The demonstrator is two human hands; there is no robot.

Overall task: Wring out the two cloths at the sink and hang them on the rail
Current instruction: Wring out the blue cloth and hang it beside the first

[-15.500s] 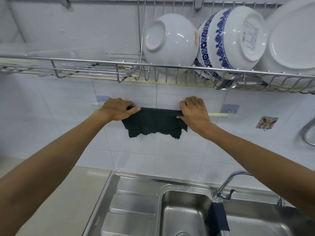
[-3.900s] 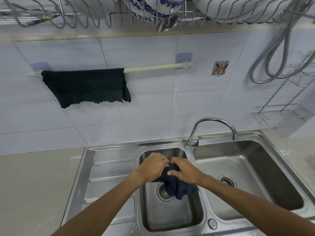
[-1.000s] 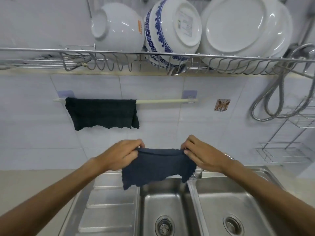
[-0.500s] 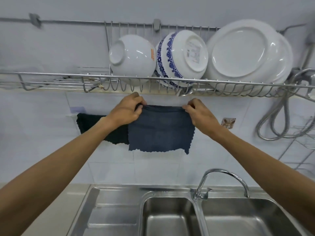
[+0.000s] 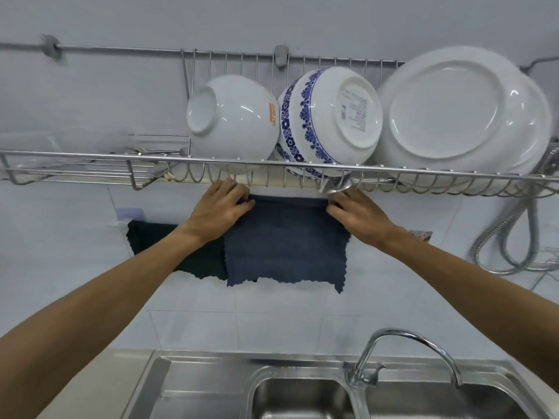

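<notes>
A dark blue cloth hangs flat in front of the tiled wall, just under the dish rack. My left hand pinches its top left corner and my right hand pinches its top right corner. Behind it to the left, a black-green cloth hangs over the pale wall rail, partly covered by my left arm and the blue cloth. Only the rail's left bracket shows; the bar itself is hidden. The steel sink lies below.
A wire dish rack sits right above my hands, holding a white bowl, a blue-patterned bowl and a large white plate. A curved tap rises from the sink. A metal shower hose loops on the right.
Both hands have lifted the spread blue cloth from above the sink up to the wall, level with the rail. The view has tilted upward; the black-green cloth stays hung.
</notes>
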